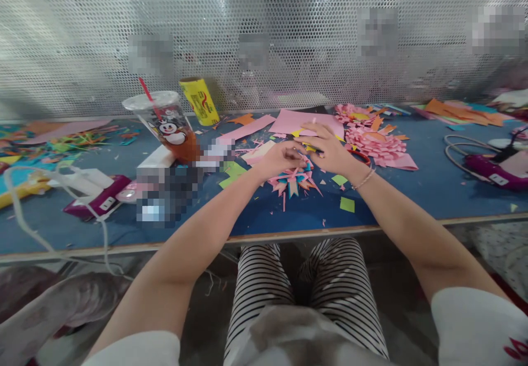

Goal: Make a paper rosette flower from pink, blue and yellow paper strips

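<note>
Both hands meet over a pink and blue paper flower (293, 180) on the blue table. My left hand (284, 158) has its fingers curled together at the flower's upper edge; what they hold, if anything, is too small to tell. Beside it, my right hand (324, 147) reaches in from the right, some fingers raised and spread, its thumb and fingertips close to my left fingers. Whether it pinches a small piece is unclear. Behind the hands lies a pink paper sheet (307, 122). Pink layered paper flowers (377, 145) sit just right of my right hand.
A plastic cup (171, 126) with a red straw and a yellow roll (199, 102) stand at the left. Purple power strips (99, 198) with white cables lie on both sides. Green paper squares (347, 205) and coloured scraps are scattered about. A perforated metal panel (305, 36) rises behind.
</note>
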The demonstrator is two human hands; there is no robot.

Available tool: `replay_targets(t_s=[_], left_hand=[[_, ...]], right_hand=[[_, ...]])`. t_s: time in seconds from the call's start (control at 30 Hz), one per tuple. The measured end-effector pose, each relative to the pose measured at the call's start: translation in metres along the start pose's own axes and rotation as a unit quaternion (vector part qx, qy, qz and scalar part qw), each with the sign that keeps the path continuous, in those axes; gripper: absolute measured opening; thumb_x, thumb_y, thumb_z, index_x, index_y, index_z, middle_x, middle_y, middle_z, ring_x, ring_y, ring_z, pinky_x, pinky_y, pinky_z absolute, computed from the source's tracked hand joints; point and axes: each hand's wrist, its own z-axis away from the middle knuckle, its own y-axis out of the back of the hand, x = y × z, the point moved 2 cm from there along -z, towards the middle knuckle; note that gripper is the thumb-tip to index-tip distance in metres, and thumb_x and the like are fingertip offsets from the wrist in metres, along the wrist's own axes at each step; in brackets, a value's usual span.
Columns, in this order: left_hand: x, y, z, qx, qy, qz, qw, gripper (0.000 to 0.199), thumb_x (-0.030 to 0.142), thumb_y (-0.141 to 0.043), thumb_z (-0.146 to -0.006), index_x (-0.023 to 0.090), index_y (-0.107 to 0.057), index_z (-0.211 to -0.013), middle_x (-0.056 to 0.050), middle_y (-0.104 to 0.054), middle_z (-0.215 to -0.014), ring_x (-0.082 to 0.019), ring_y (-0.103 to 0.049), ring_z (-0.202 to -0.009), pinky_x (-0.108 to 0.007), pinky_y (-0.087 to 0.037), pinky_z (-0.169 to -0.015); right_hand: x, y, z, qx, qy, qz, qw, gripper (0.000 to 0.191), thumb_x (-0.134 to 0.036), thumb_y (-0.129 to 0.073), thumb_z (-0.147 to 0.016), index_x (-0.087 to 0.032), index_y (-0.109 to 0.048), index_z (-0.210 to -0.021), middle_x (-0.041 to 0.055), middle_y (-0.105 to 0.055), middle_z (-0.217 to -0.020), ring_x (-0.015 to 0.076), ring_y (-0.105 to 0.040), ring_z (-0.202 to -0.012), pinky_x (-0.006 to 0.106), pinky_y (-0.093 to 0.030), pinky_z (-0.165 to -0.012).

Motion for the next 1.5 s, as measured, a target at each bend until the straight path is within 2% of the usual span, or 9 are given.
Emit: replay_targets(t_s=[0.1,0.23,0.43,0.53,0.63,0.77,1.0,1.3,1.5], left_hand=[[0.003,0.006,0.000,-0.016,0.004,-0.010,1.000,0.023,0.020,-0.071,-0.065,0.015,-0.062,-0.086,-0.003,-0.067,-0.069,-0.011,-0.061,-0.056,-0.022,-0.044,-0.051],[0.003,0.016,-0.001,0.021,0.004,0.004,1.000,0.038,0.018,-0.072,-0.065,0.016,-0.059,-0.100,-0.002,-0.067,-0.067,-0.012,-0.062,-0.055,-0.023,-0.046,-0.053],[-0.004,0.025,-0.005,0.075,0.032,-0.073,0.994,0.019,0.024,-0.069,-0.069,0.014,-0.065,-0.085,-0.007,-0.069,-0.074,-0.016,-0.066,-0.067,-0.028,-0.051,-0.062],[-0.002,0.031,-0.005,0.091,0.000,-0.173,0.981,0.014,0.027,-0.069,-0.068,0.015,-0.068,-0.076,-0.006,-0.068,-0.074,-0.015,-0.063,-0.066,-0.025,-0.047,-0.062],[0.000,0.035,-0.003,0.033,-0.009,-0.267,0.963,0.014,0.030,-0.071,-0.064,0.018,-0.069,-0.070,-0.003,-0.066,-0.068,-0.013,-0.057,-0.059,-0.023,-0.040,-0.055],[0.003,0.034,0.004,-0.094,-0.016,-0.385,0.918,0.012,0.023,-0.073,-0.054,0.021,-0.068,-0.065,0.000,-0.063,-0.064,-0.013,-0.053,-0.058,-0.022,-0.034,-0.053],[0.014,0.021,0.010,-0.111,0.003,-0.535,0.837,0.013,0.019,-0.065,-0.060,0.018,-0.064,-0.073,-0.005,-0.064,-0.079,-0.017,-0.053,-0.067,-0.025,-0.034,-0.057],[0.021,0.021,0.013,-0.146,0.045,-0.449,0.881,0.017,0.021,-0.052,-0.074,0.016,-0.068,-0.078,-0.003,-0.068,-0.077,-0.013,-0.056,-0.068,-0.024,-0.036,-0.062],[0.022,0.013,0.015,-0.151,0.059,-0.530,0.832,0.020,0.026,-0.069,-0.061,0.017,-0.064,-0.078,-0.002,-0.063,-0.073,-0.015,-0.053,-0.064,-0.026,-0.033,-0.057]], right_hand=[[0.007,-0.003,-0.001,-0.026,0.005,0.009,1.000,0.020,-0.027,-0.049,-0.086,-0.024,-0.067,-0.095,0.0062,-0.063,-0.113,0.0254,-0.051,-0.112,0.049,-0.032,-0.101],[0.014,-0.007,0.000,-0.046,-0.014,0.000,0.999,0.025,-0.034,-0.047,-0.089,-0.024,-0.069,-0.085,0.0057,-0.067,-0.087,0.0227,-0.056,-0.096,0.046,-0.032,-0.099],[0.008,-0.007,0.003,-0.017,-0.030,0.068,0.997,0.022,-0.032,-0.050,-0.088,-0.025,-0.071,-0.082,0.0048,-0.066,-0.106,0.0278,-0.048,-0.116,0.052,-0.021,-0.103],[0.009,-0.007,0.001,0.002,-0.048,0.057,0.997,0.024,-0.031,-0.049,-0.088,-0.022,-0.069,-0.079,0.0071,-0.067,-0.102,0.0276,-0.052,-0.110,0.049,-0.028,-0.099],[0.015,-0.009,0.000,0.004,-0.093,0.006,0.996,0.026,-0.029,-0.045,-0.089,-0.019,-0.064,-0.075,0.0079,-0.065,-0.085,0.0226,-0.057,-0.088,0.038,-0.039,-0.081],[0.020,-0.009,0.002,-0.004,-0.176,-0.018,0.984,0.029,-0.029,-0.039,-0.091,-0.020,-0.050,-0.065,0.0030,-0.056,-0.065,0.0163,-0.051,-0.064,0.030,-0.035,-0.063],[0.015,-0.007,0.002,-0.013,-0.194,-0.008,0.981,0.029,-0.027,-0.038,-0.090,-0.019,-0.044,-0.063,0.0008,-0.050,-0.062,0.0131,-0.046,-0.060,0.028,-0.029,-0.060],[0.016,-0.003,0.001,-0.018,-0.204,0.000,0.979,0.025,-0.024,-0.040,-0.087,-0.018,-0.050,-0.066,0.0029,-0.057,-0.068,0.0142,-0.050,-0.066,0.027,-0.033,-0.064],[0.016,-0.004,0.001,-0.016,-0.205,0.003,0.979,0.026,-0.025,-0.039,-0.088,-0.017,-0.056,-0.069,0.0046,-0.062,-0.073,0.0151,-0.054,-0.070,0.027,-0.035,-0.067]])
